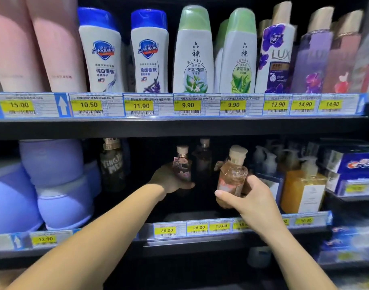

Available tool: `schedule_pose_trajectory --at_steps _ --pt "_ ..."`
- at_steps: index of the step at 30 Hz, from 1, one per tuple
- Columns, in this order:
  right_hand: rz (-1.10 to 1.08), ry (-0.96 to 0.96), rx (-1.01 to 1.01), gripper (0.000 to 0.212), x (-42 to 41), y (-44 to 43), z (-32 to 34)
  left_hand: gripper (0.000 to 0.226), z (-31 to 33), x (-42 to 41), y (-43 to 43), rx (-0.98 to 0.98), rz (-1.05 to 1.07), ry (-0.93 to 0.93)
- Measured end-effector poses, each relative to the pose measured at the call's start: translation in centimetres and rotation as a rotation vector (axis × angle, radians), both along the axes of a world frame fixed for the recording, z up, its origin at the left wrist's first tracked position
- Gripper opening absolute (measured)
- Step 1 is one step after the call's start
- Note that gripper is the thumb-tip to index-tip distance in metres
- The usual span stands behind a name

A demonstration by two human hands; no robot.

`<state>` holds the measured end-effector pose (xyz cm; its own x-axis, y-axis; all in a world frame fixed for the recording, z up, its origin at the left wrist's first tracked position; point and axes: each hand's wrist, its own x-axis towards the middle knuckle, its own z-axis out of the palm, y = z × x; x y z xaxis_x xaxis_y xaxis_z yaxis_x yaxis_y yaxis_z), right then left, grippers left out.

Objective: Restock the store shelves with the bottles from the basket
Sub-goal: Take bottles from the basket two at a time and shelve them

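Both my arms reach into the dim lower shelf (200, 237). My left hand (171, 181) is deep in the shadow, wrapped around a small dark pink bottle (182, 166) with a pale cap, held upright. My right hand (248, 195) grips the lower part of a clear orange-pink bottle (231, 174) with a beige cap, tilted slightly, nearer the shelf's front. Another dark bottle (203, 160) stands behind and between the two. The basket is not in view.
The upper shelf (179, 122) holds a row of white, green-capped and purple body wash bottles. On the lower shelf, lilac tubs (51, 164) stack at the left, a dark lettered bottle (112, 164) beside them, orange pump bottles (303, 189) and toothpaste boxes (351, 172) at the right.
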<state>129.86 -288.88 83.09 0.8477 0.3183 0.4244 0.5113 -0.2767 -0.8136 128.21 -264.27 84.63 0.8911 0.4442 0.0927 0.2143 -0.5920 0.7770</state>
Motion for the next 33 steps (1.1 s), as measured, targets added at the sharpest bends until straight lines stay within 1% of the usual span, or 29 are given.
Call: schedule_pose_trajectory --at_steps 4,9,12,13,15,16,18,20,23,24,26,29,33 --pt "-0.021 0.013 -0.003 0.047 0.0 0.2 -0.1 0.052 0.5 1.3 0.1 -0.008 0.0 0.018" --pt "-0.041 0.032 -0.011 0.047 0.0 0.4 0.0 0.059 0.4 2.5 0.0 -0.011 0.003 -0.003" --pt "-0.045 0.04 -0.029 0.047 0.0 0.5 0.0 0.061 0.2 2.4 0.2 0.008 -0.021 0.029" --pt "-0.045 0.04 -0.035 0.047 -0.1 0.6 0.1 0.068 0.1 2.3 0.5 0.024 -0.028 0.035" --pt "-0.047 0.05 -0.053 0.048 -0.1 0.8 0.3 0.092 0.0 1.7 0.8 0.06 -0.021 0.053" --pt "-0.049 0.058 -0.063 0.047 0.0 1.0 0.4 0.098 0.3 0.7 0.5 0.085 -0.019 0.072" --pt "-0.052 0.074 -0.118 0.042 0.1 1.4 0.8 0.093 1.0 -2.1 -0.4 0.176 0.0 0.125" --pt "-0.052 0.093 -0.215 0.038 0.8 1.9 1.1 0.085 1.3 -5.3 -1.3 0.324 -0.002 0.224" --pt "-0.047 0.125 -0.302 0.04 1.8 3.1 1.4 0.074 0.6 -9.3 -2.0 0.508 -0.033 0.329" --pt "-0.046 0.121 -0.316 0.043 2.3 3.5 1.2 0.074 0.2 -10.2 -2.1 0.527 -0.019 0.319" --pt "-0.058 0.125 -0.365 0.049 3.1 4.2 0.6 0.065 -0.4 -11.4 -2.1 0.563 0.024 0.259" --pt "-0.088 0.165 -0.441 0.044 3.7 4.7 0.3 0.056 -1.0 -12.1 -2.0 0.619 0.046 0.21" --pt "-0.093 0.163 -0.442 0.046 3.3 4.5 0.5 0.051 -1.3 -12.3 -2.1 0.673 0.049 0.193"
